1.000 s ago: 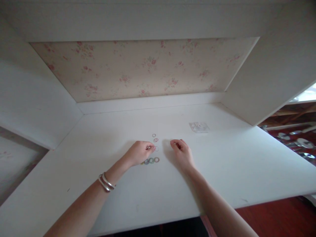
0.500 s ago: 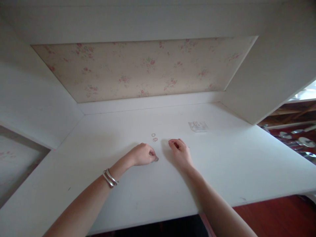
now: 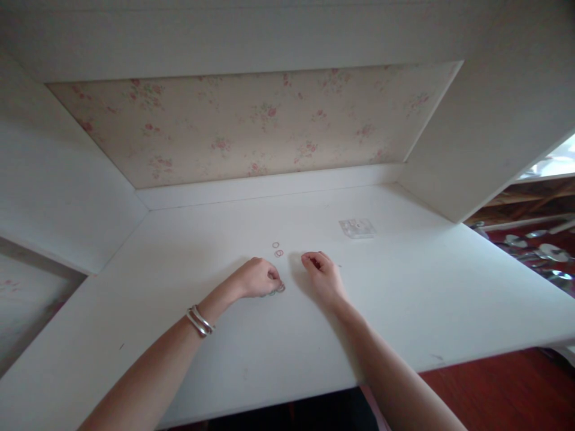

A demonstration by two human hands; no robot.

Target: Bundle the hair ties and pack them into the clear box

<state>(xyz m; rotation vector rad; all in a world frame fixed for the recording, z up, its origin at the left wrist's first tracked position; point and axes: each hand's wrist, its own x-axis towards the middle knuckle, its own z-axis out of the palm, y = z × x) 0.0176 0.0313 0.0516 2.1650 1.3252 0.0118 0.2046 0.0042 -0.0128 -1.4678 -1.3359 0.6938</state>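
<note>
My left hand (image 3: 258,278), with two silver bangles (image 3: 200,321) on its wrist, rests low over the white tabletop (image 3: 251,353). Its thumb and fingers pinch at a small ring (image 3: 281,288), and more rings show partly from under the hand. Just beyond it lie a reddish pair of overlapping rings (image 3: 279,254) and a single pale ring (image 3: 275,245). To the right, my right hand (image 3: 324,275) hovers or rests with its fingers curled together. Whatever those fingers may hold is hidden or too small to make out.
A flat clear plastic packet or box (image 3: 357,228) lies at the back right. White panels enclose the table on the left and right, with a floral panel (image 3: 256,129) behind. Shiny round metal objects (image 3: 550,254) stand beyond the right edge.
The view has shifted slightly. My left fingers have moved a little on the rings, and more of those rings now show below the hand. My right hand stays curled in nearly the same place.
</note>
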